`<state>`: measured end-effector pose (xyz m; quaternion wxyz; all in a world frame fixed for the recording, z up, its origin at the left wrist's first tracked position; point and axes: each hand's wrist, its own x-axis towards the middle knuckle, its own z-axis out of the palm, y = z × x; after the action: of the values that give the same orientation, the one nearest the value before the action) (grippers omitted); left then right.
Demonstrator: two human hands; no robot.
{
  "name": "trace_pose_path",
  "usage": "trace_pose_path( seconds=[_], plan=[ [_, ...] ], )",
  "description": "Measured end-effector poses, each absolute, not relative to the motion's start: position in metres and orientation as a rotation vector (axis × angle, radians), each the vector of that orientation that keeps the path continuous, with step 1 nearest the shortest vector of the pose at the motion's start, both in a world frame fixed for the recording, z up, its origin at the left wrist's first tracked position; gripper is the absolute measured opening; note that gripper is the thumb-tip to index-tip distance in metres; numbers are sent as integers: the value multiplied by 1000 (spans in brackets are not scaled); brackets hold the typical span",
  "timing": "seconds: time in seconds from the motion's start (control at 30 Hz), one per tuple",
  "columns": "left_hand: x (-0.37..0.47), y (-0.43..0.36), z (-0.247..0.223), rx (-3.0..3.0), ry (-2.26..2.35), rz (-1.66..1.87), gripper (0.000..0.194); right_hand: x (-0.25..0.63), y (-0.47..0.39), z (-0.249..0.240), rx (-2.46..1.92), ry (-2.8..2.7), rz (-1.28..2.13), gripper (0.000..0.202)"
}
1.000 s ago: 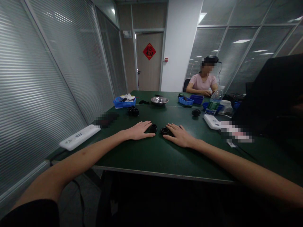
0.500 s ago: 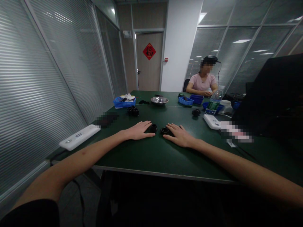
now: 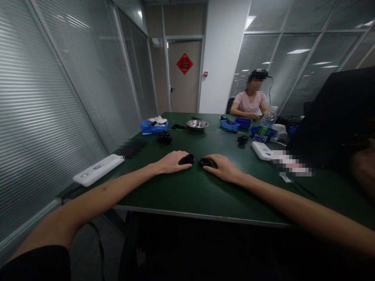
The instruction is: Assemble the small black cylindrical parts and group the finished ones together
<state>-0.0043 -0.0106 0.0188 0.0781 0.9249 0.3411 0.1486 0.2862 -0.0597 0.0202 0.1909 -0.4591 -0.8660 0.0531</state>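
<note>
My left hand [image 3: 173, 162] rests on the dark green table [image 3: 181, 191], fingers arched and thumb apart. Just beyond its fingertips stands a small black ring-shaped part [image 3: 190, 158]. My right hand [image 3: 225, 168] mirrors it, with thumb and fingers apart, beside a second black ring-shaped part [image 3: 202, 161] to its left. The two parts lie close together with a gap between them. Neither hand is closed round a part; the dark space under each palm is too shadowed to read.
A cluster of black parts [image 3: 165, 137], a metal bowl [image 3: 197, 125], a blue basket [image 3: 154, 127], another black part [image 3: 242, 139], a bottle [image 3: 265, 127] and white devices [image 3: 99, 170] are on the table. A person [image 3: 251, 102] sits opposite. Part of another hand [image 3: 365, 166] shows at the right edge.
Both my hands have gone from lying flat with spread fingers to an arched shape. The hand at the right edge has come into view. The black parts have hardly moved.
</note>
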Motion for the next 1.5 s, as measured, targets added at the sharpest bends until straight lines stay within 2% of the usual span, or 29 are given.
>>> trace_pose_path(
  seconds=[0.13,0.27,0.47,0.77,0.9,1.03,1.23,1.5],
  plan=[
    [3,-20,24,2705,905,483,65,287,-61,19,-1286,-2357,148,43],
    [11,-33,32,2687,734,444,58,278,-71,22,-1238,-2313,81,48],
    [11,-34,31,2675,685,433,56,262,-91,28,-958,-2443,62,55],
    [11,-24,26,2596,680,547,46,261,-97,34,-817,-2593,71,63],
    [13,-22,25,2582,770,568,52,259,-99,35,-808,-2611,65,62],
    [10,-17,17,2601,866,618,63,260,-97,33,-869,-2606,31,64],
    [8,-16,15,2591,990,573,63,271,-77,30,-1069,-2597,-93,64],
    [6,-25,24,2645,994,467,64,348,-11,21,-1701,-2350,-334,69]
  ],
)
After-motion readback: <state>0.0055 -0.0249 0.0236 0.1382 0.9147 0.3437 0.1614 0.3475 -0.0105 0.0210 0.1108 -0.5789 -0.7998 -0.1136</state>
